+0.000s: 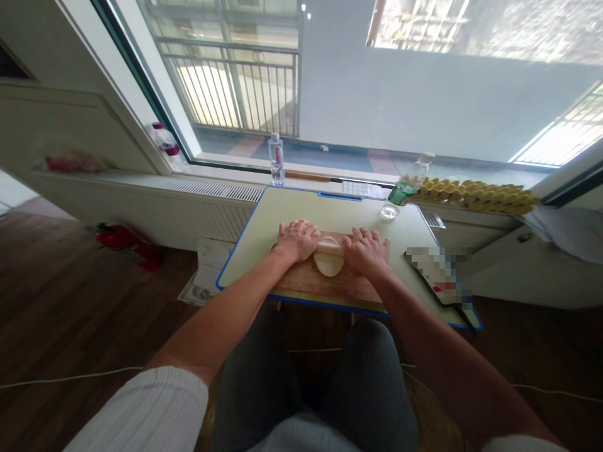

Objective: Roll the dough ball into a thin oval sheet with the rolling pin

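A pale wooden rolling pin (330,246) lies crosswise over a flat oval of dough (328,266); most of the dough shows on my side of the pin, with a small part beyond it. My left hand (298,240) is over the pin's left end, and my right hand (366,248) is over its right end. Both palms face down, with fingers curving over the pin, whose ends are hidden. Under the dough is a reddish-brown wooden board (311,282), resting on a small pale-green table (292,204) with a blue edge.
A blade with a dark handle (465,316), partly pixelated, lies at the table's right. A green-labelled bottle (402,190) stands at the back right. On the sill are a clear bottle (277,160) and yellow objects (478,194). A red fire extinguisher (129,243) is on the left.
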`<act>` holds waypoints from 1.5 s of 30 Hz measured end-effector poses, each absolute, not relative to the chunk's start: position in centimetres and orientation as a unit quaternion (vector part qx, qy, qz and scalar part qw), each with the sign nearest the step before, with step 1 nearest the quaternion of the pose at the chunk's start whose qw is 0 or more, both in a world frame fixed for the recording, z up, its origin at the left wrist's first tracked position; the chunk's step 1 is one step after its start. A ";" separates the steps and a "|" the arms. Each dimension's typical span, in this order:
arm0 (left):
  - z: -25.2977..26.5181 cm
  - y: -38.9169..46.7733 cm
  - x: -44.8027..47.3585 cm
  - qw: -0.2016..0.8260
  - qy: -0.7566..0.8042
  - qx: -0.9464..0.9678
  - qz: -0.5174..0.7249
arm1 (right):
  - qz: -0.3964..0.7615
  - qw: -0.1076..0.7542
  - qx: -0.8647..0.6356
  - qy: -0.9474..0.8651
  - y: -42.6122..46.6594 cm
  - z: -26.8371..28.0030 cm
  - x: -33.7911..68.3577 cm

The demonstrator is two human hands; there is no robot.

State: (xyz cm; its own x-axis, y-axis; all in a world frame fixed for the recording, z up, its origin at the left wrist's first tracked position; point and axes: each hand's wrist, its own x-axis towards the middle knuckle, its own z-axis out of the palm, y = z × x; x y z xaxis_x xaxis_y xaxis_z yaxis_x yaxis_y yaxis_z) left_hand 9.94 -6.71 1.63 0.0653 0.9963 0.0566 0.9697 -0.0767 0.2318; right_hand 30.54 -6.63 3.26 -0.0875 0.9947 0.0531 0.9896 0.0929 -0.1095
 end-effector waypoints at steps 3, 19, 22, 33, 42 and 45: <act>1.5 -7.6 10.0 0.049 0.675 0.727 0.112 | 0.009 0.061 -0.669 -0.740 -7.2 3.0 30.6; 1.7 -13.0 10.7 0.005 0.669 0.731 0.136 | 0.007 0.113 -0.640 -0.760 -11.5 2.4 31.2; 1.7 -13.6 10.7 0.009 0.669 0.730 0.139 | 0.003 0.123 -0.638 -0.760 -11.9 2.1 31.3; 1.5 -10.0 10.4 0.016 0.674 0.722 0.153 | -0.025 0.105 -0.640 -0.761 -8.8 2.4 30.8; 1.8 -6.1 10.3 0.066 0.683 0.718 0.116 | 0.029 0.070 -0.656 -0.751 -4.5 2.7 30.7; 2.2 -4.9 10.1 0.093 0.685 0.717 0.089 | 0.059 0.060 -0.659 -0.748 -3.2 2.8 30.8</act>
